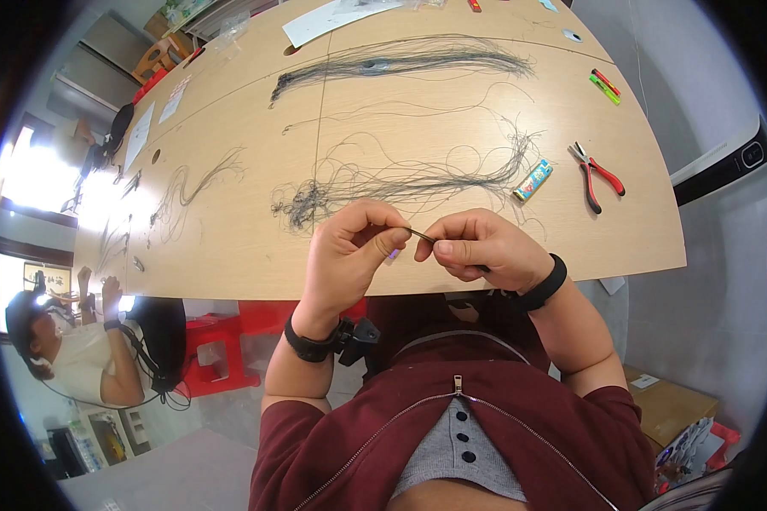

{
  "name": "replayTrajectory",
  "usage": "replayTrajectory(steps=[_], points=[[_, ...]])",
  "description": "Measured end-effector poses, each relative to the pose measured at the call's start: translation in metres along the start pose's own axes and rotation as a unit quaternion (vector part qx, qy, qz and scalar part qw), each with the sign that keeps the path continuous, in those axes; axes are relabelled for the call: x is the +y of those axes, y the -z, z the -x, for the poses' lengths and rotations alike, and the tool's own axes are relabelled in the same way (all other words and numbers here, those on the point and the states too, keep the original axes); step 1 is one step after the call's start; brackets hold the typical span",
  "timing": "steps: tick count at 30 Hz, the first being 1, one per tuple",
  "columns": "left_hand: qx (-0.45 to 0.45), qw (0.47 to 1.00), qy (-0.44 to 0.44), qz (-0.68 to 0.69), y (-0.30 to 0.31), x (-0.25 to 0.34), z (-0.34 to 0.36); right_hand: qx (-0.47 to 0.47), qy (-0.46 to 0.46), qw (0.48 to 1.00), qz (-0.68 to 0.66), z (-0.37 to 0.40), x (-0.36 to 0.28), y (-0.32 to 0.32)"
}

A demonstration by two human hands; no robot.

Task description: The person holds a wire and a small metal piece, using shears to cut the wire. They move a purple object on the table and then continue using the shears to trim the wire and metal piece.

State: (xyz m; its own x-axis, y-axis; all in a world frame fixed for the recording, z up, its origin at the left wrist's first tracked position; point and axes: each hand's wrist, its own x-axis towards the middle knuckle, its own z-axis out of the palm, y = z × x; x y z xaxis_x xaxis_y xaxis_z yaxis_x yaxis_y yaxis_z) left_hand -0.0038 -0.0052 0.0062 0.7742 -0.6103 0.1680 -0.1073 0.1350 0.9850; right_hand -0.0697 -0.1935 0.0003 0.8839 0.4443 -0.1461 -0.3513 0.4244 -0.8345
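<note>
A thin dark rod (pixel 421 236) runs between my two hands, just above the table's near edge. My left hand (pixel 354 255) pinches its upper end between thumb and fingertips. The fingers of my right hand (pixel 490 249) are curled round the rest of it, and a dark end pokes out below them. I cannot make out exactly what kind of tool it is. Close beyond my hands lies a tangled bundle of fine dark wires (pixel 383 186), knotted at its left end. A small purple thing (pixel 393 254) shows beside my left fingertips.
Red-handled pliers (pixel 601 177) and a colourful small box (pixel 533 180) lie on the right of the table (pixel 503 264). Farther back are another wire bundle (pixel 400 61) and red and green markers (pixel 605 85). A co-worker (pixel 102 358) sits at the left near red stools (pixel 222 349).
</note>
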Motion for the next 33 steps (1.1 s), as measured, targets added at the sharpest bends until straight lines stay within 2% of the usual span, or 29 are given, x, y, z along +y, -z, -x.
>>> replayTrajectory(steps=[33], points=[[0.008,1.0,0.024,-0.01,0.0032,0.0004,0.0029,0.011,0.0,1.0,-0.007,0.0001,0.0033,-0.0082]])
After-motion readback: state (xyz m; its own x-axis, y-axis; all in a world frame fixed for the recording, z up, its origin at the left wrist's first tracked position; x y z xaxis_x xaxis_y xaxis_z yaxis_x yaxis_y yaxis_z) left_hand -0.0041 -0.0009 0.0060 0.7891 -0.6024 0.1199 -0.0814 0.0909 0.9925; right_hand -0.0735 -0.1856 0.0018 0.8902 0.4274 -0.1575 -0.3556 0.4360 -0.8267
